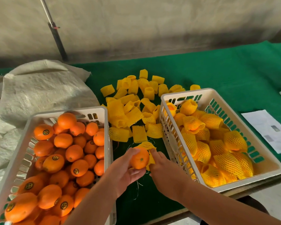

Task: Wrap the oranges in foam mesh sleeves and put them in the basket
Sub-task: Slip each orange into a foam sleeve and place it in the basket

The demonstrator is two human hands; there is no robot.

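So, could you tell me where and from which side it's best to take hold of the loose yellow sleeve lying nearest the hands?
Take the sleeve by its near edge, coming from above and from the person's side. It lies flat on the green cloth, apart from its neighbours, so a pinch on that free edge should probably lift it alone.

Two bare arms come up from the bottom of the frame and meet near the middle, a bit below centre. The left hand (126, 166) is turned palm up, fingers and thumb curled round a small round orange fruit (139, 158) — thumb on top, fingers under it. The right hand (165, 168) sits just to the right of it, back of the hand up. Its fingertips (152, 151) pinch a soft yellow foam mesh sleeve (148, 147) that touches the fruit's far and right side. The two hands are very close together.
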